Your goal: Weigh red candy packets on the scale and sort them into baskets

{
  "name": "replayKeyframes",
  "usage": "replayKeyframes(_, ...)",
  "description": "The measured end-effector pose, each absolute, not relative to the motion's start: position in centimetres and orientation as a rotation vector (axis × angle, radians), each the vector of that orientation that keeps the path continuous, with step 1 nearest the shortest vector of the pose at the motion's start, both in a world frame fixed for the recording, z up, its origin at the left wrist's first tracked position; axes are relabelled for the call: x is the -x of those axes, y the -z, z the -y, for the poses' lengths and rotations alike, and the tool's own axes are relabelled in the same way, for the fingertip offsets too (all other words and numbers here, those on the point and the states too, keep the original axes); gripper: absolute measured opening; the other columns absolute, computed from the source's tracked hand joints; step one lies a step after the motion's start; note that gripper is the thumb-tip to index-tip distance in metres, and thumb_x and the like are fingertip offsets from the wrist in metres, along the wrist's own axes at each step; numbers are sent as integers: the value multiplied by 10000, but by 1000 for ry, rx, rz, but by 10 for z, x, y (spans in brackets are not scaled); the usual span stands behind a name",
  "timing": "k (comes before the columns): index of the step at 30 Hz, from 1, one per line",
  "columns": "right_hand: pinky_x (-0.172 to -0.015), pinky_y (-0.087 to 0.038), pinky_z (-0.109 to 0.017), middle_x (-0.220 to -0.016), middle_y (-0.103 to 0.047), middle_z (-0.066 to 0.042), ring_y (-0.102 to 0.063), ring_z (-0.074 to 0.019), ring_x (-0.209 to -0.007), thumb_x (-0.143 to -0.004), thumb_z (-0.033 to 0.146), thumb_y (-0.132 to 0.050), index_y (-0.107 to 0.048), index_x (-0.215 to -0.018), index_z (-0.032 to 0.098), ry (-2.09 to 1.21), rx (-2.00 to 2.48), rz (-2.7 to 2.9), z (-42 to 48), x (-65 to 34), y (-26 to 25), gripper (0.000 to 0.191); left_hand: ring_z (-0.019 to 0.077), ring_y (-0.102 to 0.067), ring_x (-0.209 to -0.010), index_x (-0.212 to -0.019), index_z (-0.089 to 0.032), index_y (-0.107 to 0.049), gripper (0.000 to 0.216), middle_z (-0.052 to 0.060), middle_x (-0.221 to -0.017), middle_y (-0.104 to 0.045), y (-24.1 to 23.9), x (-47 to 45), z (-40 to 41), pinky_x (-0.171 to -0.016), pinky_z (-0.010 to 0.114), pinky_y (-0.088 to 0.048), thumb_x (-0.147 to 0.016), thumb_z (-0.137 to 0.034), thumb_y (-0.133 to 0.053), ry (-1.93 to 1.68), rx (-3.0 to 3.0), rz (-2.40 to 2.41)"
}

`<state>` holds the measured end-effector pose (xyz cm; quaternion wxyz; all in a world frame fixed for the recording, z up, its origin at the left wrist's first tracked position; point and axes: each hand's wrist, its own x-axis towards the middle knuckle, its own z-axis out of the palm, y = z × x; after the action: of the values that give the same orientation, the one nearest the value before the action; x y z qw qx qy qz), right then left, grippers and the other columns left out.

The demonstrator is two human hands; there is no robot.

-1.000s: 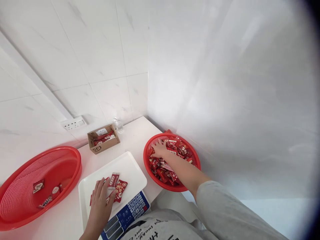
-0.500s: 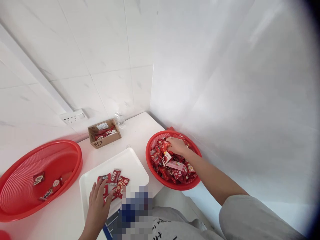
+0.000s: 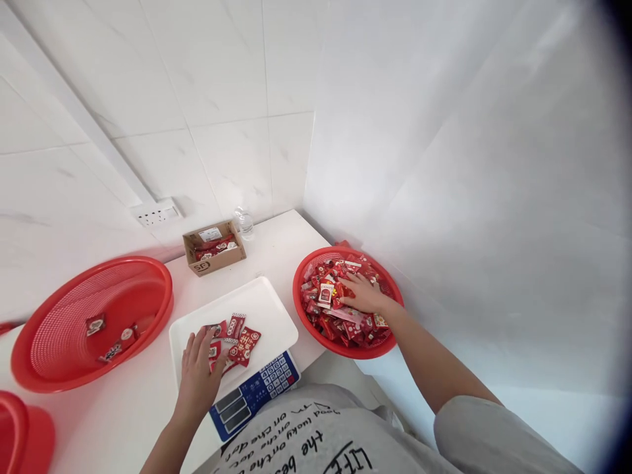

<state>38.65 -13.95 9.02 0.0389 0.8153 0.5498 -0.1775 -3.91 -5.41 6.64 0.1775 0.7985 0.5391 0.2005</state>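
Observation:
My left hand (image 3: pixel 201 365) rests with fingers apart over the left side of a white scale tray (image 3: pixel 276 309). Beside and partly under its fingers lie several red candy packets (image 3: pixel 245 345); some are hidden by the hand. To the right, my right hand (image 3: pixel 364 293) lies with spread fingers on the heap of red wrapped candies (image 3: pixel 340 322) in a round red basket (image 3: pixel 301 309). A white-and-red candy packet (image 3: pixel 326 295) sits just left of its fingertips. No candy shows lifted in either hand.
Left of the tray stands a larger red basket (image 3: pixel 64 380) with a few packets inside. Behind are a small cardboard box (image 3: pixel 220 264) of packets and a clear plastic cup (image 3: pixel 244 225). The scale's blue keypad panel (image 3: pixel 254 392) faces me. Another red container (image 3: pixel 37 434) is at lower left.
My right hand has loosened from its bent grasp among the candies and now spreads over them. My left hand stays at the tray. The view has shifted, showing the scale panel and more baskets.

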Motion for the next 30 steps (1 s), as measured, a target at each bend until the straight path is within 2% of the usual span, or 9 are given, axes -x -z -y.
replayKeyframes(4, -1031, -55, -677, -1550, -72, -15, 17, -350, -1397, -845, 576, -364, -244, -1430, 339, 512, -2506, -1629, 154, -368, -74, 643, 312, -197, -1378, -1300, -181, -435, 537, 148, -1426, -373, -63, 41, 60, -1061, 558, -264, -871, -492, -352, -551, -2272, -1530)
replayKeyframes(10, -1007, 0, -701, -1551, -60, -38, 63, -355, -1392, -838, 652, -282, -243, -1432, 332, 315, -2508, -1693, 150, -345, -74, 676, 325, -197, -1376, -1312, -190, -429, 524, 129, -1441, -362, -56, 42, 63, -1057, 559, -261, -873, -471, -378, -483, -2294, -1554)
replayKeyframes(15, -1021, 8, -689, -1539, -145, -28, -18, -331, -1400, -874, 580, -275, -329, -1402, 321, 250, -2398, -1833, 153, -333, -57, 590, 326, -192, -1378, -1329, -213, -416, 534, 115, -1464, -328, -55, 39, 63, -1059, 546, -262, -859, -465, -432, -426, -2289, -1578)
replayKeyframes(19, -991, -52, -730, -1511, -237, -74, -83, -366, -1387, -871, 564, -309, -393, -1375, 281, 166, -2524, -1823, 146, -322, -60, 583, 336, -186, -1378, -1368, -219, -366, 607, 126, -1493, -265, -49, 39, 69, -1060, 567, -242, -829, -467, -496, -385, -2292, -1577)
replayKeyframes(22, -1053, -103, -655, -1473, -323, -95, -160, -332, -1381, -890, 502, -322, -422, -1361, 236, 73, -2570, -2091, 130, -289, -73, 550, 331, -169, -1384, -1384, -205, -343, 641, 144, -1502, -235, -41, 38, 72, -1073, 559, -219, -819, -450, -521, -378, -2297, -1586)
replayKeyframes(26, -1089, -252, -488, -1427, -404, -96, -269, -279, -1353, -880, 442, -409, -477, -1323, 219, 478, -2177, -2575, 111, -219, -75, 500, 314, -123, -1397, -1406, -192, -303, 689, 151, -1510, -204, -33, 37, 67, -1092, 537, -192, -811, -449, -537, -399, -2314, -1539)
replayKeyframes(30, -1101, -233, -473, -1462, -347, -81, -235, -268, -1370, -861, 388, -487, -454, -1334, 256, 740, -1861, -2712, 102, -167, -60, 492, 299, -98, -1404, -1427, -221, -245, 746, 138, -1524, -167, -31, 37, 58, -1095, 538, -175, -795, -463, -560, -408, -2336, -1443)
